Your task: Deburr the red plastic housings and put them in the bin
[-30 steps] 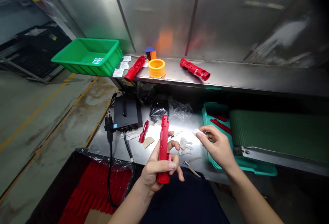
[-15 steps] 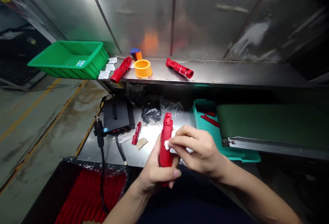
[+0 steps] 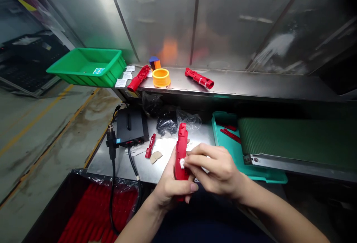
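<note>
A streaky metal wall (image 3: 223, 23) fills the far side of my room, with stained floor (image 3: 83, 114) to the left. Below the wall runs a metal shelf (image 3: 251, 81); nearer lies the metal bench (image 3: 103, 165). At right, a green conveyor belt (image 3: 295, 139) reaches over a teal tray (image 3: 275, 178), and a black bin (image 3: 69, 191) sits near left, filled with red pieces (image 3: 97, 213). On the shelf are a green crate (image 3: 111, 75) and 2 red tubes (image 3: 139, 78). My left hand (image 3: 167, 185) is closed around the near half of a red part (image 3: 182, 142), its far end jutting beyond my grip; my right hand (image 3: 216, 167) pinches a white wad (image 3: 182, 163) against its middle.
</note>
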`<state>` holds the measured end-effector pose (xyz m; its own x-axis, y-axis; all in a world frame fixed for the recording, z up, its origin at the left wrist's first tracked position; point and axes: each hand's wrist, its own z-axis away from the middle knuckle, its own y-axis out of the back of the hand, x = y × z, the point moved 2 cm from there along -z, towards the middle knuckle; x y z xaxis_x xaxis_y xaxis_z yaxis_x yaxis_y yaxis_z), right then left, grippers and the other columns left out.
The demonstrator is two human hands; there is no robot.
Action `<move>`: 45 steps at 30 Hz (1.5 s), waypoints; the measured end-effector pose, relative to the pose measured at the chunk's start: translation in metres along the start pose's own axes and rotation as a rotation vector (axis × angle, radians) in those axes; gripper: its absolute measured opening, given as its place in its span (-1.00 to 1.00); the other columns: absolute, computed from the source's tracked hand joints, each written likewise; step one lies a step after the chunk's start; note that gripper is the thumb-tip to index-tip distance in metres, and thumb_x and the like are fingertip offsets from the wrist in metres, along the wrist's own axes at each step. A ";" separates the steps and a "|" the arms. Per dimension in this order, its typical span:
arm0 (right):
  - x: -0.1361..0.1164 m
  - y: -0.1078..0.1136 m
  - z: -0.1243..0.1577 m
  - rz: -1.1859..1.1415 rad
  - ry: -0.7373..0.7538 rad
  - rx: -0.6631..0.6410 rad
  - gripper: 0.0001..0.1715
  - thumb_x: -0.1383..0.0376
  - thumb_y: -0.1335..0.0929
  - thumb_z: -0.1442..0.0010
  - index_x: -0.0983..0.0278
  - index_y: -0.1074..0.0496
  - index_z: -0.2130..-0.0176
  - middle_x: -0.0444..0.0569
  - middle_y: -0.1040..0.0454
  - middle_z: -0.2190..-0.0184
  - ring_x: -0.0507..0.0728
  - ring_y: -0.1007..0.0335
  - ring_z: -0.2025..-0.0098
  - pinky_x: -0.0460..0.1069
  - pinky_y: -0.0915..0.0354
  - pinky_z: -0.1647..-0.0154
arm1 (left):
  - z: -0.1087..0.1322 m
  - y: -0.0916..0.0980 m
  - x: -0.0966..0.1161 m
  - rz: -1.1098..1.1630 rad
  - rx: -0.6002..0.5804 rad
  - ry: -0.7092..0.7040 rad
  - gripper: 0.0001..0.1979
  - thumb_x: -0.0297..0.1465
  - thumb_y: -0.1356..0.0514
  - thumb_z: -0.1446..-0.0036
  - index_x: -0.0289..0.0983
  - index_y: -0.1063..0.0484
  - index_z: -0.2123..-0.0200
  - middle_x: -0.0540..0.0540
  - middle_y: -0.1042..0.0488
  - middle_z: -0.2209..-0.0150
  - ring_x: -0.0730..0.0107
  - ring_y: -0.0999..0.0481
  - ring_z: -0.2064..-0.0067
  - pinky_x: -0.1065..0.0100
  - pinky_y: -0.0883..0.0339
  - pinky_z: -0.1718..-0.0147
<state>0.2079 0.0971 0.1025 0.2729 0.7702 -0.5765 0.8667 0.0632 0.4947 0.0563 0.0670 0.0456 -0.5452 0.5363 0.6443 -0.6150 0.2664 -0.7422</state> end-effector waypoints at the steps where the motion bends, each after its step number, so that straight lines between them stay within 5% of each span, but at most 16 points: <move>1: 0.002 0.001 -0.003 0.018 -0.015 0.051 -0.87 0.53 -0.40 -0.34 0.39 -0.58 0.19 0.03 -0.52 0.32 0.08 -0.44 0.38 -0.04 -0.36 0.40 | 0.000 0.000 -0.001 -0.018 -0.001 0.003 0.17 -0.53 -0.46 0.01 -0.11 0.21 -0.47 0.24 -0.38 0.60 0.57 -0.29 0.73 0.61 -0.26 0.75; 4: 0.006 0.002 -0.006 0.043 -0.038 0.149 -0.87 0.54 -0.41 -0.33 0.38 -0.58 0.18 0.03 -0.52 0.32 0.07 -0.43 0.37 -0.06 -0.36 0.38 | 0.000 0.000 -0.001 -0.041 -0.004 0.016 0.17 -0.51 -0.47 0.00 -0.08 0.22 -0.48 0.23 -0.38 0.62 0.56 -0.28 0.73 0.62 -0.25 0.75; 10: -0.010 0.000 0.004 -0.040 0.093 -0.116 -0.81 0.52 -0.34 -0.36 0.37 -0.56 0.17 0.04 -0.52 0.34 0.12 -0.38 0.40 0.02 -0.28 0.43 | 0.002 -0.003 0.004 0.017 0.059 0.035 0.11 -0.55 -0.47 0.13 -0.09 0.05 -0.39 0.04 -0.56 0.26 0.63 -0.39 0.69 0.60 -0.20 0.78; 15: -0.006 0.004 -0.003 0.002 0.085 -0.174 -0.80 0.50 -0.34 -0.37 0.36 -0.57 0.22 0.02 -0.50 0.37 0.10 -0.33 0.45 0.02 -0.21 0.48 | 0.001 -0.003 0.004 -0.007 0.045 0.010 0.10 -0.57 -0.44 0.11 -0.11 0.08 -0.39 0.17 -0.45 0.44 0.60 -0.35 0.71 0.59 -0.20 0.77; 21: 0.002 0.018 -0.012 0.048 -0.053 0.103 -0.88 0.53 -0.41 -0.34 0.39 -0.57 0.19 0.03 -0.50 0.33 0.06 -0.42 0.38 -0.06 -0.36 0.39 | -0.001 0.000 0.001 -0.058 0.018 -0.006 -0.05 -0.53 -0.47 0.05 -0.12 -0.08 -0.34 0.21 -0.41 0.54 0.62 -0.26 0.72 0.60 -0.23 0.76; 27: -0.003 0.005 -0.002 0.008 0.028 -0.193 -0.82 0.48 -0.35 -0.36 0.35 -0.57 0.23 0.02 -0.49 0.36 0.11 -0.36 0.44 0.01 -0.27 0.48 | 0.002 -0.001 0.006 -0.100 0.087 0.056 -0.20 -0.55 -0.43 0.05 -0.16 -0.15 -0.21 0.17 -0.46 0.53 0.60 -0.33 0.67 0.60 -0.26 0.70; 32: 0.010 0.013 -0.003 0.126 -0.031 0.064 -0.88 0.50 -0.40 -0.36 0.34 -0.56 0.17 0.02 -0.49 0.32 0.08 -0.39 0.40 -0.03 -0.32 0.43 | 0.000 -0.007 0.009 -0.113 0.149 0.032 -0.14 -0.50 -0.46 0.05 -0.16 -0.11 -0.25 0.22 -0.36 0.57 0.63 -0.24 0.68 0.62 -0.16 0.72; 39: 0.002 0.001 0.005 -0.107 0.036 -0.196 -0.84 0.45 -0.34 -0.40 0.29 -0.53 0.18 -0.02 -0.52 0.36 0.10 -0.38 0.42 -0.02 -0.32 0.46 | -0.005 -0.010 0.008 -0.136 0.228 0.014 -0.21 -0.66 -0.33 0.24 -0.18 -0.20 -0.11 0.17 -0.47 0.46 0.64 -0.28 0.68 0.59 -0.18 0.74; 45: 0.022 0.010 0.004 -0.006 -0.020 0.141 -0.85 0.52 -0.41 -0.34 0.33 -0.57 0.17 0.01 -0.53 0.33 0.09 -0.45 0.39 -0.04 -0.41 0.41 | -0.007 -0.013 0.002 -0.131 0.132 -0.002 -0.15 -0.49 -0.47 0.06 -0.15 -0.09 -0.21 0.24 -0.35 0.60 0.61 -0.23 0.71 0.61 -0.11 0.74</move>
<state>0.2242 0.1115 0.0921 0.2748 0.7572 -0.5925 0.9179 -0.0230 0.3962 0.0676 0.0702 0.0550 -0.4570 0.5022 0.7341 -0.7498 0.2264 -0.6217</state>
